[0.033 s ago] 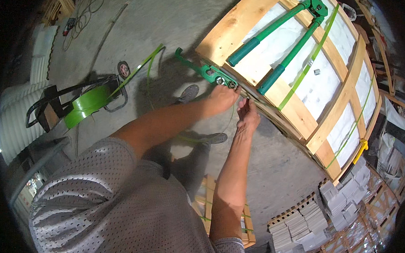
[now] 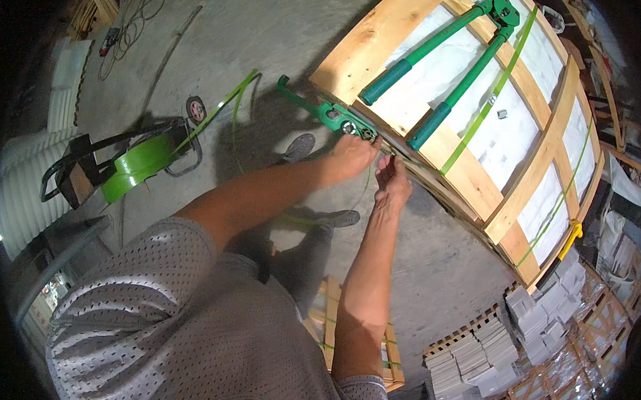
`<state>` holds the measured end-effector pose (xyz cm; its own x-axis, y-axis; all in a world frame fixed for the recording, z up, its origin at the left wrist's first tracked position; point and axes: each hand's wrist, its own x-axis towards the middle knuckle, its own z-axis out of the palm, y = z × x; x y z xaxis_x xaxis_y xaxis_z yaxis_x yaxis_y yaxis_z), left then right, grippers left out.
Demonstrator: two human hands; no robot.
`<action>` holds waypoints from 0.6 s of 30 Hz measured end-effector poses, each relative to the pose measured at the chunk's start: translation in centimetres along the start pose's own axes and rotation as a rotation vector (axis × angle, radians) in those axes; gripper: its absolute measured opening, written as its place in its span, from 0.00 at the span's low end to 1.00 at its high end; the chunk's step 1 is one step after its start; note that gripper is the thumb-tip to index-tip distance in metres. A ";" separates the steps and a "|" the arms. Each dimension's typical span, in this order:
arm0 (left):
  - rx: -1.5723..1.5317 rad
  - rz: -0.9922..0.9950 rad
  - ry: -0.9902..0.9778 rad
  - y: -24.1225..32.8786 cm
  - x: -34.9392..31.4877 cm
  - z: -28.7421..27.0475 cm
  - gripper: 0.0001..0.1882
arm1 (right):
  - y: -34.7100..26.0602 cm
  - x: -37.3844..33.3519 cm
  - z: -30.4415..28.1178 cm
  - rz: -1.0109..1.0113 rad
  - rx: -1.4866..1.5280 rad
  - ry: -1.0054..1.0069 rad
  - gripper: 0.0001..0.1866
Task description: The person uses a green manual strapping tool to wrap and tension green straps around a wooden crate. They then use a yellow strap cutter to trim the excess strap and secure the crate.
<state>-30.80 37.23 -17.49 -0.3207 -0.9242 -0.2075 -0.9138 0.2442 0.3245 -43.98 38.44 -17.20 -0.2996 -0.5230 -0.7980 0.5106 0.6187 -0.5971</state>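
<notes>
A green strapping tensioner (image 2: 331, 116) with a long lever sits at the near left side of the wooden crate (image 2: 471, 179). My left hand (image 2: 352, 157) is closed on the tensioner's right end, fingers curled against the crate's side. Just right of it, my right hand (image 2: 393, 180) is pinched at the crate's edge on something small and dark, too hidden to name. A green strap (image 2: 474, 128) runs over the crate top and down toward my hands. Green long-handled sealer pliers (image 2: 450, 98) lie on top, and a small metal seal (image 2: 502, 113) rests right of the strap.
On the left stands a wheeled strap dispenser (image 2: 86, 165) with a green strap coil (image 2: 139, 167). A smaller crate (image 2: 391, 375) is by my right arm. Stacked white tiles (image 2: 463, 363) stand at lower right. A cable (image 2: 131, 31) lies on the floor at upper left.
</notes>
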 end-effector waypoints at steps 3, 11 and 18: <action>-0.025 -0.009 -0.023 -0.1 -0.1 -0.3 0.25 | 0.1 0.5 0.6 0.011 0.018 0.035 0.12; -0.148 -0.030 -0.099 -0.6 0.4 -0.5 0.21 | 1.9 2.2 1.0 0.029 0.109 -0.050 0.11; -0.230 -0.113 -0.201 -0.6 1.1 -0.7 0.15 | 3.5 3.3 0.5 0.008 0.330 -0.238 0.11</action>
<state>-30.41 35.86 -17.29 -0.2845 -0.8597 -0.4242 -0.8733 0.0498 0.4846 -42.80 38.56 -21.89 -0.1196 -0.6642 -0.7379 0.7551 0.4217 -0.5019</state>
